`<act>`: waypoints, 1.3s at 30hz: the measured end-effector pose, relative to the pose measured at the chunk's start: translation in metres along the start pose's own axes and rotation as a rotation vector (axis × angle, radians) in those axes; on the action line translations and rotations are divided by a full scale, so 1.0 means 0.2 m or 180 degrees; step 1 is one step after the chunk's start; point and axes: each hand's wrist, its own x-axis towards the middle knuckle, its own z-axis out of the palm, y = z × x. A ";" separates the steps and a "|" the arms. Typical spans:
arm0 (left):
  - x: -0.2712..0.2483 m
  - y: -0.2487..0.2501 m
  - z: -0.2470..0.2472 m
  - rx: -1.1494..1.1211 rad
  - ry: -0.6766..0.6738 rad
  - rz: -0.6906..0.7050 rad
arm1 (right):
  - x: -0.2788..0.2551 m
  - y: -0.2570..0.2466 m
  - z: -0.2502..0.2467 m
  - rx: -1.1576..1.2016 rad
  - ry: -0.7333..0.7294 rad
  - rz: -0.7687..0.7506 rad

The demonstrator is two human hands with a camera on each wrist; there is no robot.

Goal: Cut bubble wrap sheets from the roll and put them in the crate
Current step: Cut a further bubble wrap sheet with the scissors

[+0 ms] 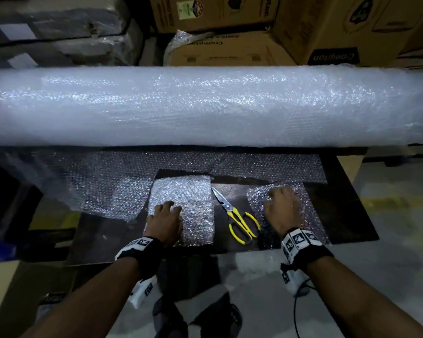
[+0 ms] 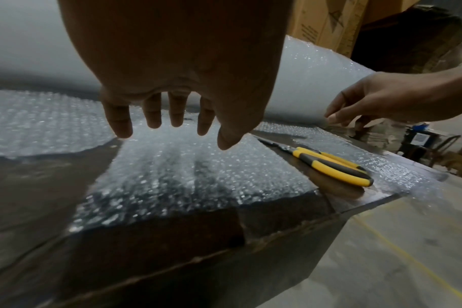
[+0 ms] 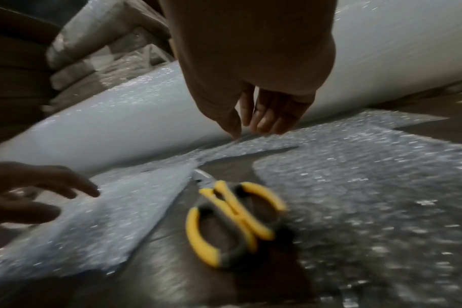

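On the dark bench [image 1: 347, 206], roll [image 1: 205, 106] along its far edge, our left hand [image 1: 165, 219] and right hand [image 1: 282, 208] hover with fingers loosely apart over cut sheets [image 1: 183, 211] near the front edge; scissors [image 1: 239, 220] lie between. Gathering sheets seems next; we see no crate.

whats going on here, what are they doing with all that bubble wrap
A person is cutting sheets off a big bubble wrap roll lying across a dark table. The left hand reaches over one cut sheet, the right hand over another sheet, fingers loose. The yellow-handled scissors lie idle between them. No crate is in view.
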 end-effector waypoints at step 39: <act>-0.50 -0.66 -0.16 -0.4885 0.1819 -0.1023 | -0.35 -1.20 0.12 0.3508 -0.1777 -0.0374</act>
